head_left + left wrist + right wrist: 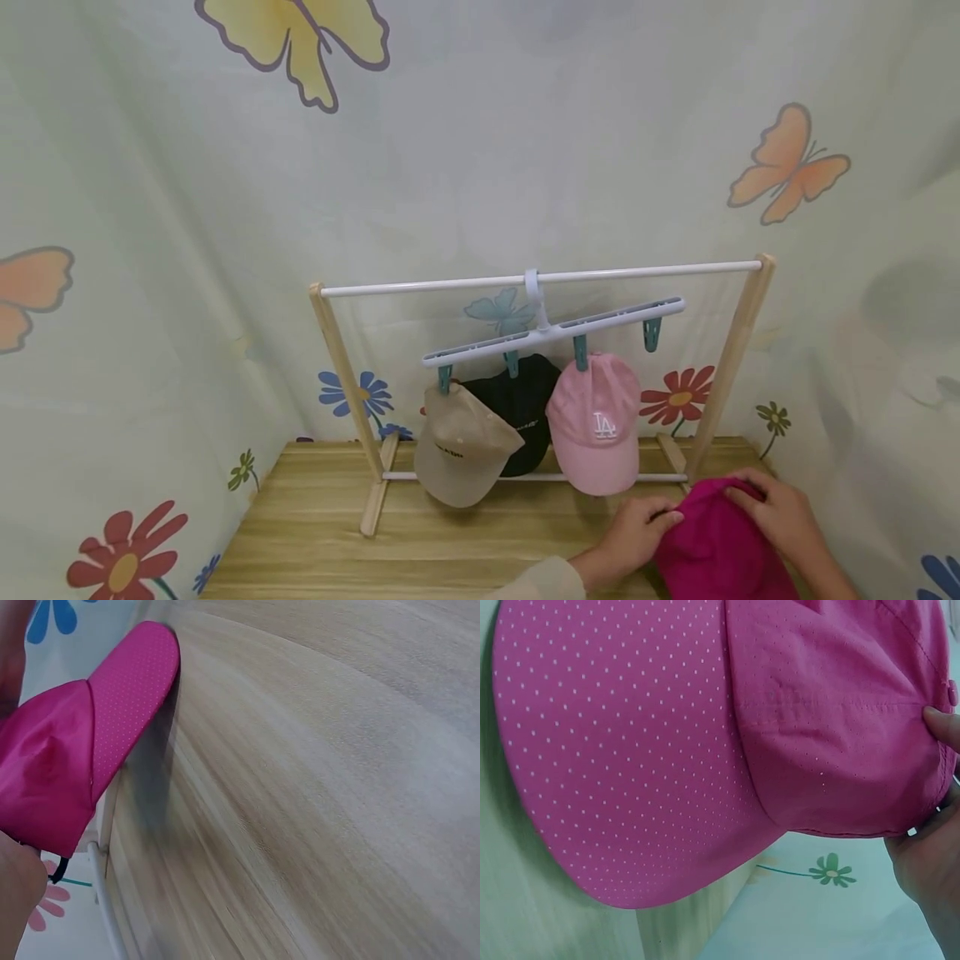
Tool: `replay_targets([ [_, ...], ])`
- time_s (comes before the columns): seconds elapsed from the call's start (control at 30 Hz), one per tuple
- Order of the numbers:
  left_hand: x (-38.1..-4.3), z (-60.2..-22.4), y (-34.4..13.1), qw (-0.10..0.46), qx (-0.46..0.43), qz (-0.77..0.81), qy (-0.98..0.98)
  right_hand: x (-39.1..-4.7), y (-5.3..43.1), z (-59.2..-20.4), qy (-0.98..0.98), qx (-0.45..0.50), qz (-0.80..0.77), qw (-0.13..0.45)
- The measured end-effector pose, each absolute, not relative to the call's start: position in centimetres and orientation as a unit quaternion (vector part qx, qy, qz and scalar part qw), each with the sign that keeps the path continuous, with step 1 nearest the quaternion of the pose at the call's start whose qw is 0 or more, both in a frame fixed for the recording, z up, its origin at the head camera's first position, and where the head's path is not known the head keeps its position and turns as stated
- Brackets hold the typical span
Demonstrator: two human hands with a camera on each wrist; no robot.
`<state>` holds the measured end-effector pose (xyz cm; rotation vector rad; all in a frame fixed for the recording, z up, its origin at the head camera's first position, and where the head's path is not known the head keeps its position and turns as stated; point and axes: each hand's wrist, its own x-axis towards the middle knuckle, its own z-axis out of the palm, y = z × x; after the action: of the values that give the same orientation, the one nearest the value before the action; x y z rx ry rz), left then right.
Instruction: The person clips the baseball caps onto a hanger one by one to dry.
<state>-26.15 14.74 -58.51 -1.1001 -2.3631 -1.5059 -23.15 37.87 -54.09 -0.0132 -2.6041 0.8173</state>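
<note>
Both hands hold a magenta baseball cap (716, 542) at the front right of the table. The left hand (633, 532) pinches its left edge between thumb and fingers. On the other side, the right hand (780, 512) grips the cap near its top, the thumb lying over the fabric in the right wrist view. White dots cover the brim (622, 750), which hangs downward. Behind the hands, a white hanger (555, 333) carries a beige cap (457, 450), a black cap (528, 400) and a pink cap (596, 417) on teal clips. The rightmost teal clip (652, 335) holds nothing.
The hanger hooks over the white top bar (427, 286) of a small wooden-legged rack (731, 367), tilting up to the right. A lower bar (401, 476) runs behind the caps. Patterned fabric (600, 150) surrounds the wooden table (300, 533).
</note>
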Motion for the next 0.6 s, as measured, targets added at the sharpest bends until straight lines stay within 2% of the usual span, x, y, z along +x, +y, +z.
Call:
replay_targets([
  [0.3,-25.5,-57.8,14.2,0.046,-0.345,-0.517,-0.782,-22.6,37.1,-53.1,-0.933,-0.01,0.297,0.202],
  [0.6,-25.3,-56.6,14.2,0.029,-0.305,-0.586,-0.75,-22.0,36.3,-52.3,-0.932,-0.002,0.317,0.173],
])
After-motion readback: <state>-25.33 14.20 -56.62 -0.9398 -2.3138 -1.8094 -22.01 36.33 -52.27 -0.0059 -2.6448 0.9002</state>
